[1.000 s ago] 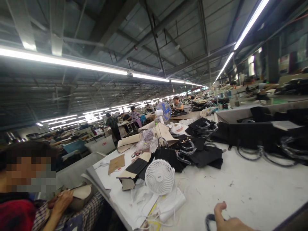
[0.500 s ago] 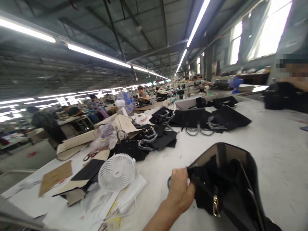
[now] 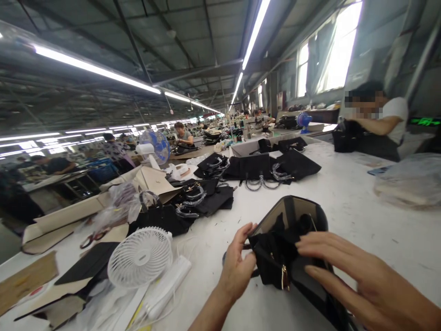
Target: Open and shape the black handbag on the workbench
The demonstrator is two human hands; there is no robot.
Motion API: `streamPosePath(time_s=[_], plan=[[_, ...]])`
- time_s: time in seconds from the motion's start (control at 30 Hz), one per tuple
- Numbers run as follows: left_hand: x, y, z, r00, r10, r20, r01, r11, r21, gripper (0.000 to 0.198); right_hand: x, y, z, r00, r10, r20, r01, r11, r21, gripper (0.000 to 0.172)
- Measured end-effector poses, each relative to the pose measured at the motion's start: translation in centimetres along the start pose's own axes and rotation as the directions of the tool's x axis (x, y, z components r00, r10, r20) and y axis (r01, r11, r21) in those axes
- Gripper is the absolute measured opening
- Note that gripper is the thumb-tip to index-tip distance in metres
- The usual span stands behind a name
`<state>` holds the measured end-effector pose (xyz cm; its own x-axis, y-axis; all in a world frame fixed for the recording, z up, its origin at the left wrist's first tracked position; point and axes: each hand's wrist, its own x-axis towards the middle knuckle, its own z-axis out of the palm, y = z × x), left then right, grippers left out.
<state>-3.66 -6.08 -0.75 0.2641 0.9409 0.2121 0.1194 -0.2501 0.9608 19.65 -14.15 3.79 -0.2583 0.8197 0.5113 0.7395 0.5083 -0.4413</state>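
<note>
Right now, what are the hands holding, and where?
The left hand grips the black bag at its left rim; the right hand lies open on it.

A small white fan (image 3: pixel 140 257) lies near the counter's (image 3: pixel 361 220) left edge beside scissors (image 3: pixel 92 238). Black bags (image 3: pixel 262 168) are heaped toward the far end. A clear plastic bag (image 3: pixel 409 181) sits at the right edge.
</note>
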Motion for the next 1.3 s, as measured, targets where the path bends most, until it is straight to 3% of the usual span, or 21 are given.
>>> streamPosePath(time_s=[0.1, 0.27, 0.4, 0.67, 1.3], plan=[[0.6, 0.5, 0.6, 0.999, -0.046, -0.002, 0.044, 0.965, -0.257, 0.050, 4.3, -0.1, 0.6, 0.995, -0.013, 0.096, 0.023, 0.994, -0.109, 0.023], [1.8, 0.5, 1.4, 0.990, -0.129, -0.056, 0.117, 0.977, -0.179, 0.043, 7.7, 0.7, 2.7, 0.948, 0.149, 0.280, -0.075, 0.963, -0.257, 0.019], [2.1, 0.2, 1.4, 0.993, -0.109, -0.055, 0.093, 0.967, -0.238, 0.036, 9.0, 1.3, 3.6, 0.916, 0.171, 0.364, -0.076, 0.962, -0.262, 0.025], [2.5, -0.6, 1.0, 0.994, -0.088, -0.060, 0.073, 0.975, -0.210, 0.033, 10.8, 1.6, 4.1, 0.922, 0.118, 0.368, -0.019, 0.965, -0.263, 0.028], [2.6, -1.0, 1.1, 0.992, -0.105, -0.063, 0.090, 0.973, -0.213, 0.029, 11.1, 1.4, 5.0, 0.951, 0.150, 0.272, -0.026, 0.911, -0.412, 0.029]])
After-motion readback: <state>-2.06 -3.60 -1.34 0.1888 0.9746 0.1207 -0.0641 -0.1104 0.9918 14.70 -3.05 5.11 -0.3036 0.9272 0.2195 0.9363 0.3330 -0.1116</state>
